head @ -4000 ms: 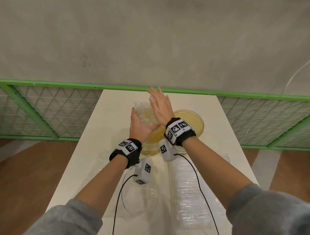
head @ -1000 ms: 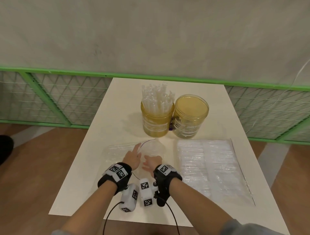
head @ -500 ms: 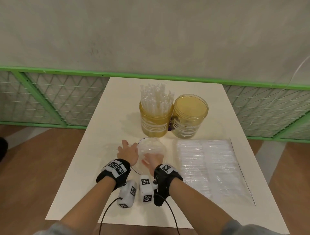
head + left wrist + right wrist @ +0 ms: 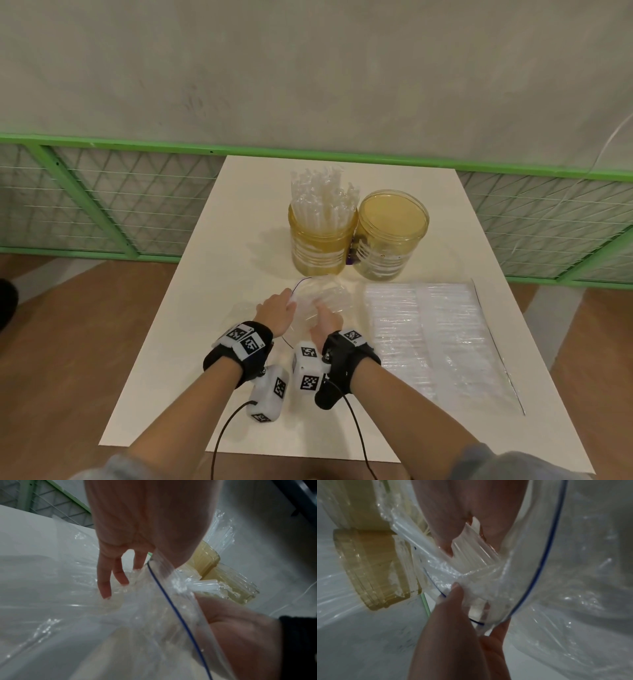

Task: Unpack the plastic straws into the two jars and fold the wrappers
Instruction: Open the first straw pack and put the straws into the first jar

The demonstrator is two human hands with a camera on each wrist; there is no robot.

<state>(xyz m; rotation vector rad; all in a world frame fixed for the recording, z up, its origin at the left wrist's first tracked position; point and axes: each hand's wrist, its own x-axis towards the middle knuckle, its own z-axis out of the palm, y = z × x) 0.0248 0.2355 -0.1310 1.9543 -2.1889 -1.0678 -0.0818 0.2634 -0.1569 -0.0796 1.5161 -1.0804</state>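
Two amber jars stand at mid-table. The left jar holds a tall bunch of clear straws; the right jar is empty. In front of them lies a clear zip bag with a blue line along its mouth. My left hand pinches the mouth's edge between thumb and fingers. My right hand reaches into the bag and grips a small bundle of straws, also visible in the left wrist view.
A second, full flat packet of straws lies on the right of the white table. A green mesh fence runs behind the table, and wooden floor lies on both sides. Cables trail from both wrists.
Four seconds ago both hands were up at the left jar around the straws. They have come down to the bag, lifted its mouth, and the right hand has closed on straws inside.
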